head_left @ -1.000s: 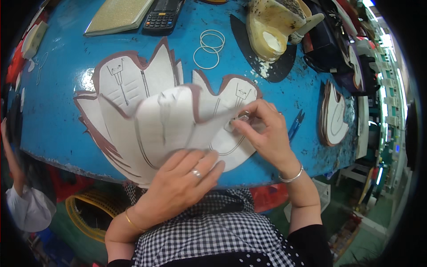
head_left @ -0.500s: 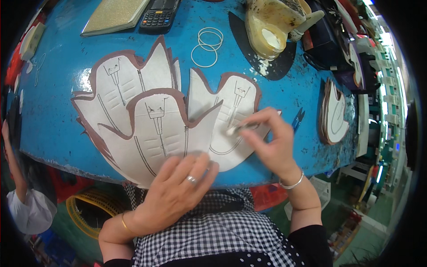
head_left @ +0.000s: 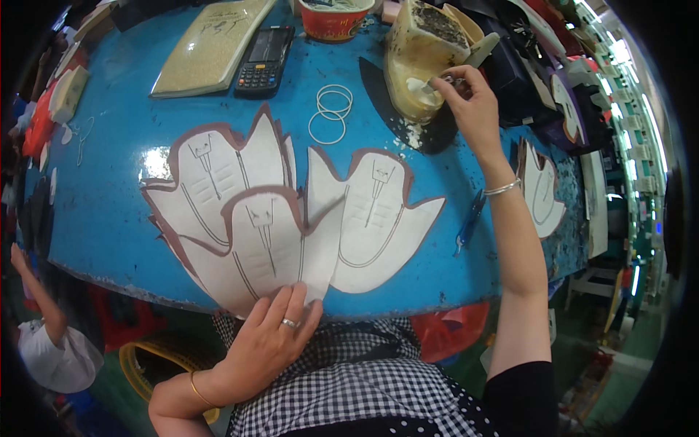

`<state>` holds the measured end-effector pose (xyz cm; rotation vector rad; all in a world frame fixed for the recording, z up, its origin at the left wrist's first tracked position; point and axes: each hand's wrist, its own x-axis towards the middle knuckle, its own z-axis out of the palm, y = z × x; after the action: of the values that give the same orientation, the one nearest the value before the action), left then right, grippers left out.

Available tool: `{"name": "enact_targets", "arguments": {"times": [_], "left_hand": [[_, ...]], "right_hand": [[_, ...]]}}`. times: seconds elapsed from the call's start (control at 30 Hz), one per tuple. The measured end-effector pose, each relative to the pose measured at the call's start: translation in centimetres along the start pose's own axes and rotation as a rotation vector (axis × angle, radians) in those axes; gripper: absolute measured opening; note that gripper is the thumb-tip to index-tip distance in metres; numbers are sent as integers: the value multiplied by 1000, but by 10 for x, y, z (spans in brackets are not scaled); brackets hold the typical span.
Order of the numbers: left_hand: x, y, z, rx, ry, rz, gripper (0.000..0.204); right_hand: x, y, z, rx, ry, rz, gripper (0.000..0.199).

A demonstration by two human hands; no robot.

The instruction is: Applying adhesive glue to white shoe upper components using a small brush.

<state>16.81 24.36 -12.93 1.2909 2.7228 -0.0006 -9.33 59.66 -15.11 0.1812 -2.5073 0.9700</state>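
Note:
White shoe-upper pieces with brown edges and stitched lines lie on the blue table. My left hand [head_left: 269, 339] rests with fingers stretched over the lower edge of the nearest piece [head_left: 284, 247]. That piece overlaps a stack of similar pieces [head_left: 196, 175] behind it on the left. One more piece [head_left: 371, 237] lies flat to its right. At the back right, my right hand [head_left: 472, 102] pinches a small slim tool at the opening of a crusted yellowish pot [head_left: 403, 69] holding white paste [head_left: 417, 85]. The tool's tip is hard to make out against the paste.
A gold notebook [head_left: 207, 58], a handheld keypad device [head_left: 261, 69], white rings [head_left: 330, 114] and a red tub [head_left: 335, 20] stand farther back. Thread snips [head_left: 470, 227] lie beneath my right forearm. More cut pieces [head_left: 540, 193] are stacked at right. Another person [head_left: 58, 346] is at far left.
My right hand has moved from above the right-hand piece up to the paste pot, carrying the tool. My left hand stays on the near piece. The whole view has shifted somewhat.

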Motion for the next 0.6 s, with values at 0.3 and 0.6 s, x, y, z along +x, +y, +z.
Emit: {"name": "enact_targets", "arguments": {"times": [0.3, 0.6], "left_hand": [[-29, -36, -60, -268, 547, -302, 48], [-34, -83, -66, 42, 745, -448, 39]], "right_hand": [[-2, -3, -15, -255, -113, -187, 26], [-49, -32, -33, 374, -150, 235, 16]]}}
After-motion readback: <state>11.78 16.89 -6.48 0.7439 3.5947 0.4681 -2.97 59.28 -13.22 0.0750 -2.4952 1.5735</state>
